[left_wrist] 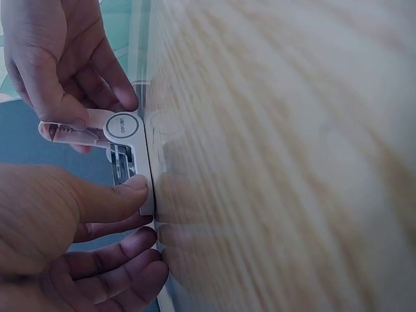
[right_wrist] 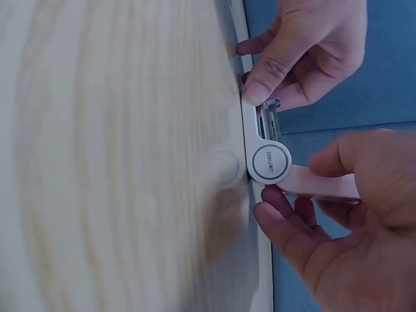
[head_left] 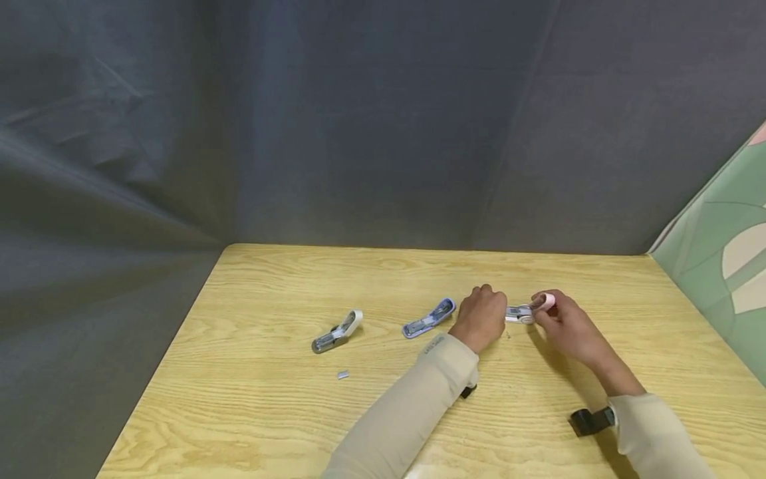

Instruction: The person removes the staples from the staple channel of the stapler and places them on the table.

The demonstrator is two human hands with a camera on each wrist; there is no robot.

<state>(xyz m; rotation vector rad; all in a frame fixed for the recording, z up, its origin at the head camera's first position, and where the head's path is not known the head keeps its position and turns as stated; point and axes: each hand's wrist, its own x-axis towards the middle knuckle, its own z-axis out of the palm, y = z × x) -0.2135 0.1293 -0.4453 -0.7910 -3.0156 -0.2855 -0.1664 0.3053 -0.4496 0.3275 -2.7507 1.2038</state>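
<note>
A pink and white stapler (head_left: 519, 314) is on the table, its pink top arm swung up from the base. My left hand (head_left: 480, 318) pinches the base's end between thumb and fingers; in the left wrist view the left thumb (left_wrist: 135, 183) lies along the base. My right hand (head_left: 565, 326) holds the raised pink arm (right_wrist: 322, 182) near the round white hinge (right_wrist: 270, 161). The metal magazine shows between the hands in the right wrist view. From the head view, the left hand hides the far part of the base.
Left of the hands lies a blue stapler (head_left: 428, 319), opened out flat. Farther left stands a grey and white stapler (head_left: 336, 332) with its arm raised. A small strip of staples (head_left: 343, 374) lies in front of it. Dark cloth (head_left: 383, 133) hangs behind the wooden table (head_left: 269, 412).
</note>
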